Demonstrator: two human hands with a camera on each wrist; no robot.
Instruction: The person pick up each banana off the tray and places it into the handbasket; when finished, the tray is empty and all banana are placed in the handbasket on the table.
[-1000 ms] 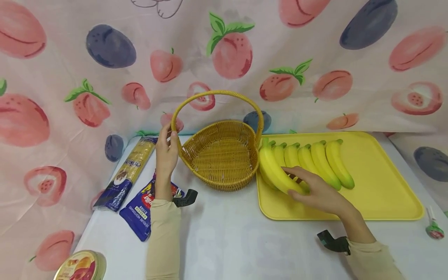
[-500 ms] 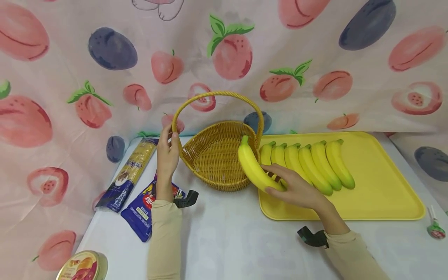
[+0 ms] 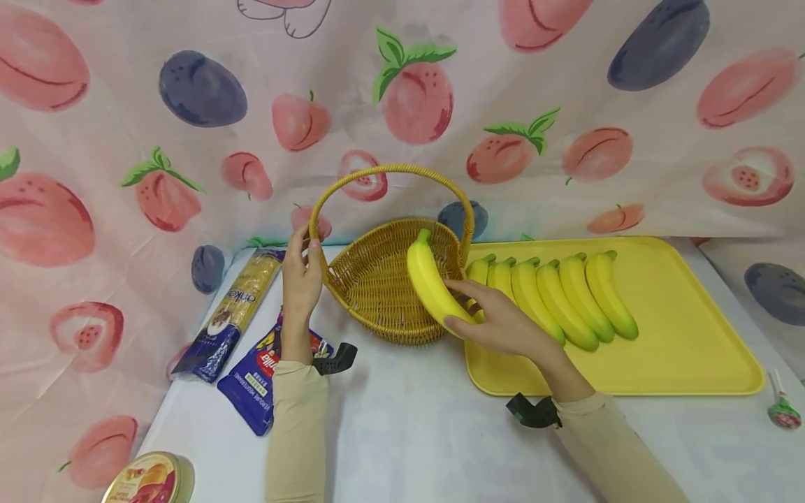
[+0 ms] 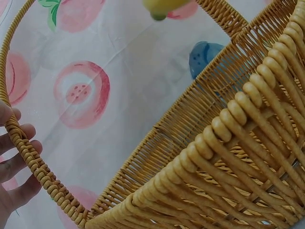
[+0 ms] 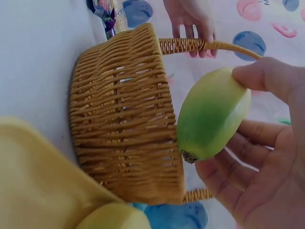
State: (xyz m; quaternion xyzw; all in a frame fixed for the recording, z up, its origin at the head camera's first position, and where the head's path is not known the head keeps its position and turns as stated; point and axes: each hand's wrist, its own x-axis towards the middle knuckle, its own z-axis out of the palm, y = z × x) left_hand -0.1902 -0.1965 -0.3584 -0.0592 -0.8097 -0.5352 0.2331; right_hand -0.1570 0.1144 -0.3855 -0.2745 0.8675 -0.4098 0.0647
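Note:
My right hand (image 3: 503, 323) pinches a yellow banana (image 3: 430, 279) between thumb and fingers, its stem pointing away from me. The banana overlaps the right side of a wicker basket (image 3: 402, 328) in the head view. From the right wrist view, the banana's green end (image 5: 209, 114) shows above the basket's rim. My left hand (image 3: 302, 276) holds the left foot of the basket's arched handle; its fingers (image 4: 21, 164) wrap that handle in the left wrist view. Several more bananas (image 3: 575, 307) lie in a row on a yellow tray (image 3: 685, 321) right of the basket.
Left of the basket lie a long pasta packet (image 3: 233, 307) and a blue pouch (image 3: 251, 391), partly behind my left forearm. A round tin (image 3: 147, 482) stands at the front left, a lollipop (image 3: 782, 412) at the far right. A fruit-print cloth hangs behind.
My right hand has carried the banana from the tray leftward to the basket's right side. My left hand has stayed at the basket handle.

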